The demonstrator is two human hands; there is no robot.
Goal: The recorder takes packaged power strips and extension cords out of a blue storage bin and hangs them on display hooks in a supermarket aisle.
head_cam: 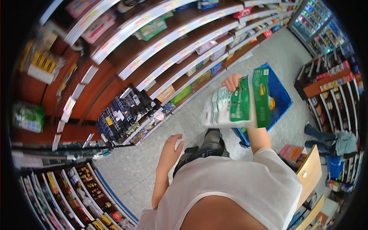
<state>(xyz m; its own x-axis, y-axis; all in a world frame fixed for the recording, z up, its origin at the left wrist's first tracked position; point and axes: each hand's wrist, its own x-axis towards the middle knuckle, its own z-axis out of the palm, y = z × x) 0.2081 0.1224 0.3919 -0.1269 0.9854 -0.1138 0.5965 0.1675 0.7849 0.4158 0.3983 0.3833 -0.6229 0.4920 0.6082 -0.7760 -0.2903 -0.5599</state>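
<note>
My right hand [232, 82] grips a green and white package [240, 110] at its far edge. The package bears writing and looks blurred; it is held above the near side of a blue plastic crate [283, 99], hiding part of it. Inside the crate a small yellow item [272, 103] shows, along with something green near its close corner. My left hand [172, 149] hangs over the floor with fingers apart and nothing in it, to the left of my legs.
Long store shelves [172, 64] with price strips run along the left, holding scattered packages. Folded umbrellas [126, 107] fill a low rack. Another shelf unit [330, 106] stands right, near a person [322, 136] in jeans. A wooden panel [310, 172] is at lower right.
</note>
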